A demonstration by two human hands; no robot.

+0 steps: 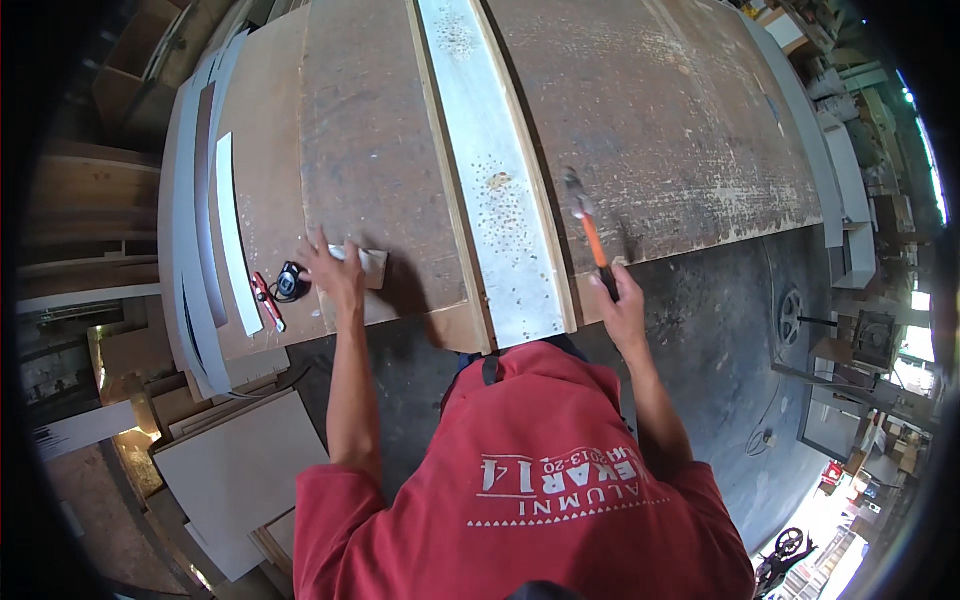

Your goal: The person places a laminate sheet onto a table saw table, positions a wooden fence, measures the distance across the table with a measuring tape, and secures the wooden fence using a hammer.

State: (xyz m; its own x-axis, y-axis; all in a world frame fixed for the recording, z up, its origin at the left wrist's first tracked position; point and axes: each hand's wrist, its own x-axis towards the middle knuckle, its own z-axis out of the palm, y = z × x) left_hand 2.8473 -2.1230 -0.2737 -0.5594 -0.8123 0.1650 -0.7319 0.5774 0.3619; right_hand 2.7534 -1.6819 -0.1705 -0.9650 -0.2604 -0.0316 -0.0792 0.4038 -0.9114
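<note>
My right hand [623, 305] is closed round the dark grip of a hammer [592, 238] with an orange handle. The hammer's metal head points away from me and is a little blurred. Over the left part of the worktable [385, 120], my left hand [335, 270] has its fingers spread. Its thumb side overlaps a small pale packet or block [373, 268]; whether it touches is unclear. Just left of that hand lie a black tape measure [289, 283] and a red utility knife [267, 301]. Between my hands runs a long white panel [505, 240] scattered with small dark bits, probably nails.
Wooden strips [557, 230] edge the white panel on both sides. A narrow white strip [237, 235] lies at the table's left. Pale boards [240, 470] lean below the table's left side. A wheel [791, 318] stands on the right, near shelves and stacked wood.
</note>
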